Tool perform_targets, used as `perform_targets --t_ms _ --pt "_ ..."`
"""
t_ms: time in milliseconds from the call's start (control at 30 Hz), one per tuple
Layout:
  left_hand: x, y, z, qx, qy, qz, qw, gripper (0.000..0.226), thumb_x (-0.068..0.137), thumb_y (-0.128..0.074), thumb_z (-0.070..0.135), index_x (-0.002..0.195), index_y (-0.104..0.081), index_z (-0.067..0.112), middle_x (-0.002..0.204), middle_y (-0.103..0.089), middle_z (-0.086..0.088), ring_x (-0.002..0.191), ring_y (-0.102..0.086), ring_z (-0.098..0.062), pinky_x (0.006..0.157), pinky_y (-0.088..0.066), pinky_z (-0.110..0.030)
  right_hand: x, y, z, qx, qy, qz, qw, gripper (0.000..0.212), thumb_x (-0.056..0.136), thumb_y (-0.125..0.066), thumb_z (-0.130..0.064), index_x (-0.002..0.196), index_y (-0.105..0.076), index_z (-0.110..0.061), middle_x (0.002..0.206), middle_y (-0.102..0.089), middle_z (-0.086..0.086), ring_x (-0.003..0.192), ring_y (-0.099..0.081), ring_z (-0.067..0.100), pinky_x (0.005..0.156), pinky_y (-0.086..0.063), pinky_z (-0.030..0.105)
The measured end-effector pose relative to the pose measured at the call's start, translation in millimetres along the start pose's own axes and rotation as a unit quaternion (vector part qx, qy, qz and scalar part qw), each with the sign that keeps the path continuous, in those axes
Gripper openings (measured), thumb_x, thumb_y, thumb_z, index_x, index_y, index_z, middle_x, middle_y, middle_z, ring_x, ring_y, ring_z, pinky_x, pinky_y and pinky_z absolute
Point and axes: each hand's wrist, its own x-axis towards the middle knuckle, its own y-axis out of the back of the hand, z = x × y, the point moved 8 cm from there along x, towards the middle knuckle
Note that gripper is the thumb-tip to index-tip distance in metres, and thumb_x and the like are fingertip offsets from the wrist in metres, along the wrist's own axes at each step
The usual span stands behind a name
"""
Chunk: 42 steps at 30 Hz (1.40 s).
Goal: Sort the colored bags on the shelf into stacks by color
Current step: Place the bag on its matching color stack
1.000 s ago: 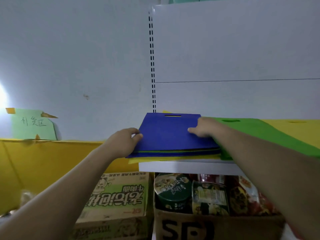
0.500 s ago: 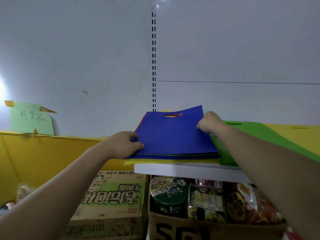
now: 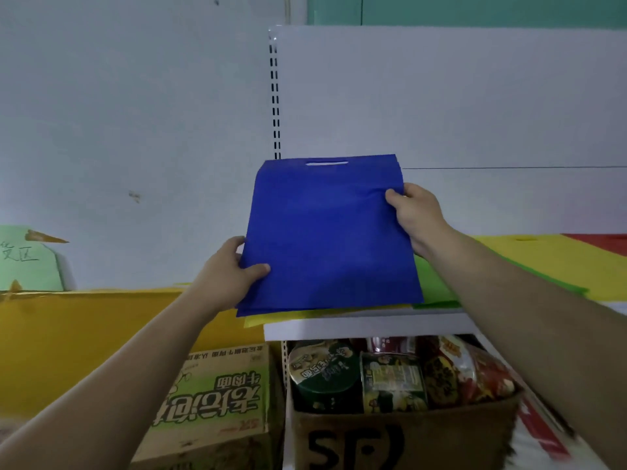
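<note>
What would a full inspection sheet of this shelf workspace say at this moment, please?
Surface: white shelf, bags lying flat along it.
Job's things: blue bag held tilted up over a yellow bag; green bag, second yellow bag and red bag lie to the right.
Clutter: snack box and green carton below the shelf.
Hands: left hand grips the blue bag's left edge; right hand pinches its right edge.
Cables: nothing seen.
Surroundings: white back panel, green paper note on the wall.

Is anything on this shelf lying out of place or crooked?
Yes. A yellow bag lies beneath the blue bag held by the left hand and right hand; its corner hangs past the shelf edge, away from the other yellow bag further right.
</note>
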Motion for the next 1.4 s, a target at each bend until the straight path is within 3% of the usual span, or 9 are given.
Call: perform_targets --t_ms 100,300,500,667,833,933,1133,1300,1400 --pt "-6.0 10.1 11.3 -0.036 -0.043 0.037 0.998 0.06 0.091 -0.059 0.014 0.144 -0.031 0.02 0.093 -0.06 0.004 0.083 -0.06 -0.012 0.072 -0.051 -0.036 -20.8 21.4 -19.2 0.0 0.026 0.039 0.999 0.011 0.093 -0.054 -0.015 0.091 -0.064 -0.014 0.091 -0.066 0.002 0.079 -0.062 0.018 0.074 -0.054 0.037" --pt "-33.8 -7.1 48.7 -0.066 -0.153 0.027 0.986 0.054 0.09 -0.055 0.006 0.137 -0.039 0.027 0.09 -0.056 0.004 0.085 -0.059 -0.016 0.074 -0.05 -0.039 -80.4 83.2 -45.5 -0.013 0.061 0.129 0.99 0.013 0.093 -0.054 -0.012 0.09 -0.066 -0.017 0.094 -0.068 0.003 0.083 -0.063 0.017 0.08 -0.054 0.036" --pt "-67.5 -67.2 74.5 -0.074 -0.207 -0.06 0.974 0.055 0.092 -0.05 0.003 0.139 -0.037 0.027 0.09 -0.052 0.015 0.081 -0.056 -0.003 0.06 -0.044 -0.023 -135.2 162.7 -37.6 -0.069 -0.01 0.216 0.974 0.011 0.093 -0.057 -0.024 0.089 -0.06 -0.014 0.092 -0.066 0.0 0.081 -0.062 0.017 0.069 -0.053 0.033" --pt "-96.5 -124.6 110.9 -0.063 -0.243 -0.116 0.961 0.056 0.091 -0.048 0.002 0.137 -0.039 0.032 0.1 -0.051 0.005 0.084 -0.054 -0.011 0.058 -0.039 -0.023 -165.3 235.5 -37.2 -0.076 -0.071 0.233 0.967 0.022 0.093 -0.059 -0.029 0.101 -0.063 -0.01 0.096 -0.069 0.001 0.087 -0.065 0.019 0.079 -0.054 0.035" --pt "-128.8 -194.9 151.2 -0.087 -0.241 -0.164 0.953 0.053 0.09 -0.049 0.0 0.136 -0.042 0.026 0.085 -0.05 0.004 0.074 -0.055 -0.013 0.058 -0.041 -0.028 -201.7 325.0 -56.5 -0.098 -0.052 0.306 0.946 0.003 0.092 -0.06 -0.014 0.094 -0.059 -0.015 0.103 -0.067 0.006 0.091 -0.066 0.023 0.077 -0.056 0.04" --pt "-151.2 -240.4 175.9 -0.107 -0.231 -0.185 0.949 0.052 0.091 -0.049 -0.002 0.136 -0.042 0.021 0.079 -0.051 0.007 0.068 -0.053 -0.002 0.055 -0.038 -0.018 -223.3 375.9 -73.8 -0.12 -0.015 0.322 0.939 0.008 0.092 -0.059 -0.013 0.096 -0.055 -0.019 0.105 -0.066 0.005 0.092 -0.066 0.023 0.079 -0.057 0.042" --pt "-195.6 -327.9 215.9 -0.143 -0.217 -0.214 0.942 0.053 0.091 -0.047 -0.002 0.136 -0.042 0.025 0.084 -0.056 0.009 0.073 -0.054 0.003 0.056 -0.039 -0.018 -267.4 473.1 -85.2 -0.182 -0.015 0.335 0.924 0.017 0.095 -0.055 -0.009 0.11 -0.056 -0.016 0.112 -0.065 0.001 0.098 -0.064 0.021 0.085 -0.055 0.04" --pt "-230.1 -399.9 247.2 -0.177 -0.215 -0.262 0.924 0.056 0.088 -0.046 -0.006 0.133 -0.042 0.027 0.093 -0.06 0.017 0.092 -0.062 -0.013 0.069 -0.047 -0.03 -295.3 548.0 -84.3 -0.221 -0.058 0.389 0.892 0.019 0.096 -0.052 -0.01 0.114 -0.054 -0.016 0.114 -0.061 0.0 0.1 -0.06 0.023 0.084 -0.053 0.038" --pt "-243.9 -432.8 272.1 -0.185 -0.226 -0.268 0.918 0.052 0.09 -0.047 -0.003 0.132 -0.042 0.025 0.092 -0.055 0.018 0.081 -0.055 0.001 0.061 -0.041 -0.017 -306.6 586.0 -91.6 -0.226 -0.047 0.426 0.875 0.022 0.096 -0.051 -0.012 0.119 -0.054 -0.013 0.113 -0.06 0.001 0.098 -0.06 0.023 0.08 -0.052 0.035"
